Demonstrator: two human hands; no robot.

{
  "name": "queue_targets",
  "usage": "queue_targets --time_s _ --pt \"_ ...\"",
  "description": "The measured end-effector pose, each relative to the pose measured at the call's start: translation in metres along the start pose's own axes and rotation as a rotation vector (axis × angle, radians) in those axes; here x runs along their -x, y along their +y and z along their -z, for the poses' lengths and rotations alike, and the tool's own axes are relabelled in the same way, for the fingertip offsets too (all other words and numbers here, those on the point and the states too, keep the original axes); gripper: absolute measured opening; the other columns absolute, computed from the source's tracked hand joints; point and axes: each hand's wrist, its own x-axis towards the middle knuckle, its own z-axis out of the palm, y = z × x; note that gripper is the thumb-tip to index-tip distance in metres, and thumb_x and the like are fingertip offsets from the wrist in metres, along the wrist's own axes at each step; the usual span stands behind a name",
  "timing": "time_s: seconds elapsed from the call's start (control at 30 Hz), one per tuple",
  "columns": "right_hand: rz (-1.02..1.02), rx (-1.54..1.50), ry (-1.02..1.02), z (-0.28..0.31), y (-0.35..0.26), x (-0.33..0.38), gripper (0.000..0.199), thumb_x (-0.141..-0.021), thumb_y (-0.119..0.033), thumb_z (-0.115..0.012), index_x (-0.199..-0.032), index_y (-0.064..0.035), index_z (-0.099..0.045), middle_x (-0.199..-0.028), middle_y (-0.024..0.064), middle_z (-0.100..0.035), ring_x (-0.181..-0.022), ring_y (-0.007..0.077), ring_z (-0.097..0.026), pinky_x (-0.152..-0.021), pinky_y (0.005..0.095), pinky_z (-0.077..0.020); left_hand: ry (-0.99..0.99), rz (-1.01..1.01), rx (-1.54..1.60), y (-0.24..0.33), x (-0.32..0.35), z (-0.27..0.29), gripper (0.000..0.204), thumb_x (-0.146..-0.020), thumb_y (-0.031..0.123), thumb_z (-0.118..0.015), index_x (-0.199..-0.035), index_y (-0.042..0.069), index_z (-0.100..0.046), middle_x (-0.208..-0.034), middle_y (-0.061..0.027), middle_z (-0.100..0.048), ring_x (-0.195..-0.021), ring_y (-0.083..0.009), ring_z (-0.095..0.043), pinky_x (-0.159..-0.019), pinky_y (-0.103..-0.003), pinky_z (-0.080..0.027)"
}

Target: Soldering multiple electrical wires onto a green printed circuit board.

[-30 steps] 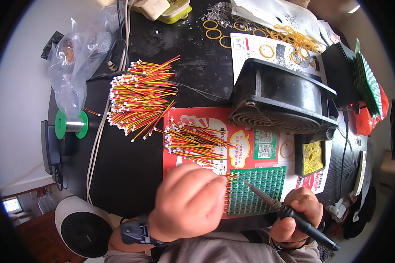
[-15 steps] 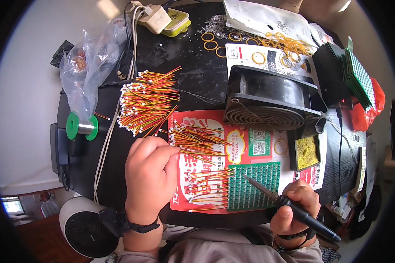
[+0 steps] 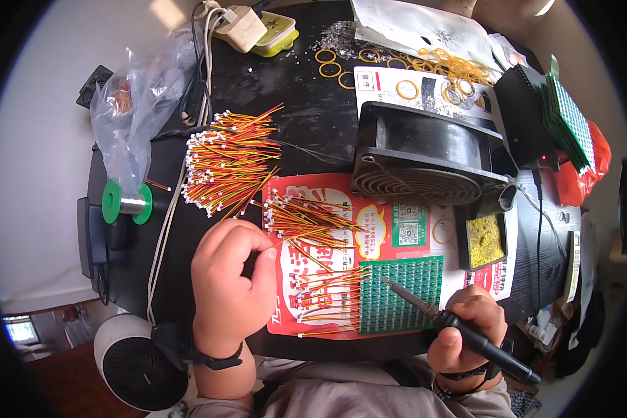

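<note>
Red-and-yellow short wire leads (image 3: 306, 219) lie heaped on the red printed sheet (image 3: 327, 202). My left hand (image 3: 233, 285) pinches one; I'd lift it singly. Right hand (image 3: 467, 327) clenches the black soldering iron (image 3: 460, 327), tip over the green circuit board (image 3: 400, 292).

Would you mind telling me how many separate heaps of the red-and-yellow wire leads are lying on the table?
2 loose heaps: the big heap on the black table top, and the small heap on the red sheet. More leads, soldered in a row, adjoin the green board.
</note>
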Motion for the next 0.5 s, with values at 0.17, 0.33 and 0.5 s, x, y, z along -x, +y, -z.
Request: queue_targets --time_s 0.17,0.33,0.5 --pt "0.0 -0.019 -0.007 0.002 -0.001 -0.001 0.034 -0.08 -0.02 -0.075 -0.092 0.0021 -0.052 -0.06 0.0086 -0.054 -0.049 0.0192 -0.053 -0.045 0.0308 -0.0428 0.112 0.197 0.702 0.008 0.009 -0.004 0.009 -0.083 -0.008 -0.061 -0.089 -0.002 -0.057 -0.088 -0.0097 -0.058 -0.08 -0.0117 -0.055 -0.073 -0.024 -0.045" --pt "0.008 -0.034 0.01 0.001 0.0 0.001 0.034 -0.08 -0.02 -0.075 -0.092 0.0027 -0.053 -0.06 0.0087 -0.054 -0.049 0.019 -0.052 -0.045 0.0305 -0.0428 -0.096 -0.143 0.519 0.011 0.006 -0.005 0.008 -0.087 -0.002 -0.063 -0.093 -0.001 -0.067 -0.083 -0.0099 -0.061 -0.073 -0.0166 -0.06 -0.066 -0.025 -0.048" --pt "0.001 -0.039 -0.002 0.0 -0.001 -0.001 0.035 -0.08 -0.02 -0.076 -0.092 0.0032 -0.053 -0.06 0.009 -0.054 -0.049 0.0189 -0.052 -0.045 0.0308 -0.0423 -0.129 0.03 0.508 0.021 0.012 -0.012 0.003 -0.087 0.0 -0.064 -0.087 -0.003 -0.063 -0.08 -0.0124 -0.064 -0.071 -0.0166 -0.064 -0.063 -0.026 -0.049"
